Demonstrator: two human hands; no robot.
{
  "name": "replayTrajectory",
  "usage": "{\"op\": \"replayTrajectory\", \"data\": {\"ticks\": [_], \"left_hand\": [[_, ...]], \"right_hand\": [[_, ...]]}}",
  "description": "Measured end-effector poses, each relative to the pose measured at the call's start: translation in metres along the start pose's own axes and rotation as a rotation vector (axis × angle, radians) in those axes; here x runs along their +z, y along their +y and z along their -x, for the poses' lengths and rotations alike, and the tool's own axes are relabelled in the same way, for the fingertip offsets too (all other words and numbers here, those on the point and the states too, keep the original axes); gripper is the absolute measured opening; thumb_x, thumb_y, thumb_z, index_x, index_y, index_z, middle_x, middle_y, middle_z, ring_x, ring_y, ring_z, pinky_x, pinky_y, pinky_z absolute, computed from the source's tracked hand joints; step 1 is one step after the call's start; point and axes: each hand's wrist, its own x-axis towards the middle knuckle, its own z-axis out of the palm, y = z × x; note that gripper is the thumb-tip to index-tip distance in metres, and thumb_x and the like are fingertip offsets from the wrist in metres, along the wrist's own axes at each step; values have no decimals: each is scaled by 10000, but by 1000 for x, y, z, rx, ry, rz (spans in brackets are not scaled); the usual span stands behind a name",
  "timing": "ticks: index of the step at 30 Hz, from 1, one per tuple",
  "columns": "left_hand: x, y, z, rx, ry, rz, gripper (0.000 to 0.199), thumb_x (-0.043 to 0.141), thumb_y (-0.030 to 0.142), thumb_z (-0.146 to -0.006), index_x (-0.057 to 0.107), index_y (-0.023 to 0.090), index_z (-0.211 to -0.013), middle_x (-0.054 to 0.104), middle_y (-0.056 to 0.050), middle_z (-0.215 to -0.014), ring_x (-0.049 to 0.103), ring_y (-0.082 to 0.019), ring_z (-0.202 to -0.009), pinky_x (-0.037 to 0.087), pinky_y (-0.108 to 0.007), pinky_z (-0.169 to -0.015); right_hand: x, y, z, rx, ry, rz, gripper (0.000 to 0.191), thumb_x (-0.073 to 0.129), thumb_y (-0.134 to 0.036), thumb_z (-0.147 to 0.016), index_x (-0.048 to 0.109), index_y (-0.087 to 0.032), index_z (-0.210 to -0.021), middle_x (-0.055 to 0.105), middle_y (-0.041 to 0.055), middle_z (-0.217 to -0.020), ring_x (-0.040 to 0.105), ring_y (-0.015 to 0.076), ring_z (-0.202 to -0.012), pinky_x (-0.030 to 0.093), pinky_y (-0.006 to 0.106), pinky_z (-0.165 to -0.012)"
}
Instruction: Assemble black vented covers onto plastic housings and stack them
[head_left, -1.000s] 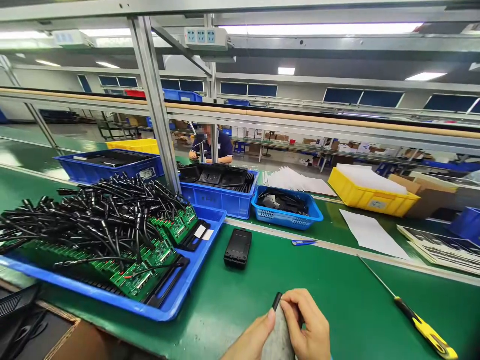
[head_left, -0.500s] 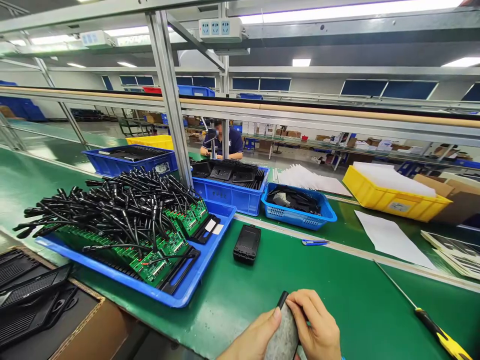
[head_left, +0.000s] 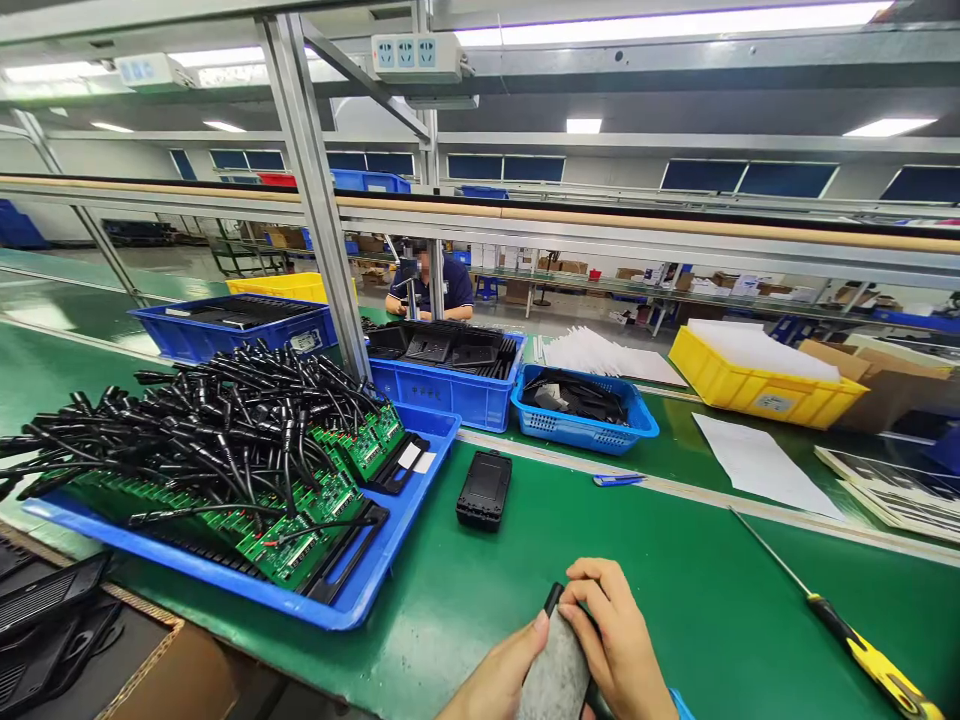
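Observation:
At the bottom edge both my hands hold one flat part with a grey felt-like face and a black rim (head_left: 559,668). My left hand (head_left: 501,680) has its thumb pressed on the grey face. My right hand (head_left: 619,645) curls over the part's right side and top edge. A black plastic housing (head_left: 484,488) lies on the green mat just beyond my hands. To the left stands a blue tray (head_left: 379,565) stacked with green circuit boards (head_left: 304,530) and their black cables (head_left: 202,420).
A yellow-handled screwdriver (head_left: 862,650) lies at the right. Blue bins (head_left: 442,385), a blue basket (head_left: 585,425), a yellow bin (head_left: 765,395) and paper sheets (head_left: 757,465) sit farther back. A cardboard box (head_left: 150,670) with black parts is at lower left. Another person (head_left: 429,285) works beyond the frame.
My hands keep their hold on the grey part; the right fingers shifted slightly over its top. The view swung a little to the left and back.

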Motion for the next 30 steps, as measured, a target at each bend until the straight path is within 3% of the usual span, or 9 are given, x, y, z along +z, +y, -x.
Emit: {"op": "replayTrajectory", "data": {"ticks": [5,9,13,19,25,30], "left_hand": [[8,12,7,46,-15,87,573,630,576,-779,591,124,-1129,706,-117,-848,676,-253,-766,526,-386,-697],[6,10,3,38,-4,171,551,620,554,-797,633,91,-1097,712,-135,-840,679,-278,-842,511,-442,-827],[4,8,-5,-17,-12,267,576,640,545,-781,648,80,-1119,722,-142,-847,683,-294,-887,507,-431,-868],[11,16,-3,-83,93,355,675,654,533,-774,501,191,-1336,728,-113,-880,700,-270,-779,555,-418,-742],[18,26,2,3,136,340,635,702,486,-754,534,210,-1300,729,-80,-830,685,-221,-682,557,-333,-628],[24,36,7,36,188,276,598,714,478,-746,589,139,-1223,723,-82,-755,660,-199,-612,528,-302,-564]], "right_hand": [[1,-1,0,-130,25,38,174,434,-219,-954,547,-206,-823,653,45,-860,619,170,-905,559,291,-753],[5,4,4,-216,67,81,223,412,-244,-967,556,-194,-805,710,77,-968,665,171,-962,589,292,-814],[10,12,12,-335,48,127,187,399,-160,-960,584,-147,-939,727,100,-1004,663,184,-1016,562,312,-917],[10,16,18,-305,-14,50,228,376,-175,-971,601,-157,-939,738,67,-951,684,169,-951,536,290,-926],[2,11,19,-325,-50,58,210,406,-165,-956,612,-150,-993,741,62,-923,697,155,-895,540,255,-890],[-3,8,23,-374,-42,85,187,418,-123,-936,596,-146,-987,739,94,-960,691,185,-924,556,282,-881]]}}
